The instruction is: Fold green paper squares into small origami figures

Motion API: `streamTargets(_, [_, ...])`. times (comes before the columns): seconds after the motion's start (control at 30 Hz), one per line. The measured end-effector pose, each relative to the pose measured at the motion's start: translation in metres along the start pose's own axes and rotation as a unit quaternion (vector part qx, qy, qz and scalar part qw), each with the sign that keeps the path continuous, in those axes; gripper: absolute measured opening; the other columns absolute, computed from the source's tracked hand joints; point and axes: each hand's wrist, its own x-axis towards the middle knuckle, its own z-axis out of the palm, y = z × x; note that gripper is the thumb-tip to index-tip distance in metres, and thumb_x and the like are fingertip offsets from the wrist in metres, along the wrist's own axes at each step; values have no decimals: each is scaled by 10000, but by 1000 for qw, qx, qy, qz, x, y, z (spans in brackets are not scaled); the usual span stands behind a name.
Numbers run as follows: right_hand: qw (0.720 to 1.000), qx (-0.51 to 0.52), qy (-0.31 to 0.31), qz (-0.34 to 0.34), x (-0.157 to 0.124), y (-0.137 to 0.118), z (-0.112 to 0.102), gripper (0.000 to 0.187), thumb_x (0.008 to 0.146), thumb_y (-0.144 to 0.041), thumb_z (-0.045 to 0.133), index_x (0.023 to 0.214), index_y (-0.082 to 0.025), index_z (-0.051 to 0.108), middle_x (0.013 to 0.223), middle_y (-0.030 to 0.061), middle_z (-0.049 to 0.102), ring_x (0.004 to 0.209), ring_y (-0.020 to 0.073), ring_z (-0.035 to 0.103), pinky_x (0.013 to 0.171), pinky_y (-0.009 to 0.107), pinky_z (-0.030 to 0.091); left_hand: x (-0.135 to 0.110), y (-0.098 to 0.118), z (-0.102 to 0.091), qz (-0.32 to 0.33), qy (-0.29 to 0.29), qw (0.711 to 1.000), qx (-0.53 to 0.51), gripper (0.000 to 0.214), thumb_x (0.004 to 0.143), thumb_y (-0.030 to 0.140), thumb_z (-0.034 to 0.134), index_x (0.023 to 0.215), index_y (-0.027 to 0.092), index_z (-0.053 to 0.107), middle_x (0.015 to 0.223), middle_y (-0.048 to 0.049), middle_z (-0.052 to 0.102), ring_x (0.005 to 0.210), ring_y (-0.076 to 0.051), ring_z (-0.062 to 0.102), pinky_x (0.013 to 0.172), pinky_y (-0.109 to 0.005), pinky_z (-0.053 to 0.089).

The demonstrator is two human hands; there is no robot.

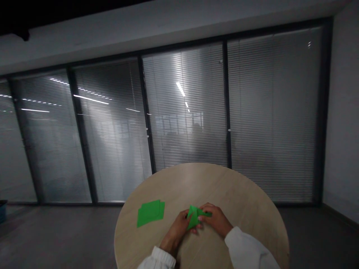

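Green folded paper (193, 219) points away, long axis near-to-far.

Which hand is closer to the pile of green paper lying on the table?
Left. The left hand is just right of the pile of green paper, not touching it. The right hand is farther right, past the folded green piece both hands hold.

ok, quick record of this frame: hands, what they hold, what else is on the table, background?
left hand: fingers pinch the folded green paper
right hand: holds the same paper from the other side
spare paper: stack of green sheets, flat, left of the hands, untouched
surface: round wooden table
sleeves: white
background: glass wall with closed blinds
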Motion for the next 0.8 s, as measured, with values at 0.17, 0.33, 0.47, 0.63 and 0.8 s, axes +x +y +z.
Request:
streamTargets(0.17, [998, -15, 51, 39, 1, 5, 1, 185, 708, -358, 679, 642, -190, 636, 689, -16, 616, 697, 162, 571, 660, 246, 429, -2, 5, 2, -5, 2, 999, -53, 547, 748, 649, 586, 869, 123, 676, 841, -124, 720, 708, -209, 679, 537, -254, 497])
streamTargets(0.33, [994, -3, 81, 73, 1, 7, 2, 184, 683, -355, 679, 648, -206, 577, 601, -62, 558, 616, 135, 516, 587, 218, 380, 6, -2, -2, 32, 58, 998, 17, 484, 478, 407, 882, 797, 125, 653, 698, -37, 678, 623, -179, 629, 505, -237, 469])
streamTargets(0.47, [992, 33, 89, 83, 3, 9, 3, 193, 656, -329, 696, 724, -228, 545, 679, -53, 606, 680, 149, 575, 638, 227, 424, 9, -5, -2, 36, 78, 996, 14, 434, 447, 356, 889, 721, 126, 645, 608, -22, 667, 545, -159, 605, 510, -242, 458])
streamTargets(0.63, [981, 149, 85, 90, 3, 6, 3, 554, 601, -305, 750, 1075, -251, 469, 777, -27, 648, 768, 194, 647, 709, 280, 477, 11, -3, -3, 37, 95, 995, -2, 391, 435, 318, 880, 685, 132, 643, 569, -29, 675, 496, -150, 594, 473, -227, 430])
streamTargets(0.8, [973, 189, 34, 126, 0, 1, 2, 658, 565, -296, 781, 1145, -211, 482, 809, 10, 692, 684, 193, 645, 609, 268, 454, 11, 1, -1, 54, 124, 991, 23, 276, 448, 202, 840, 645, 141, 656, 505, 29, 618, 440, -105, 517, 431, -196, 383])
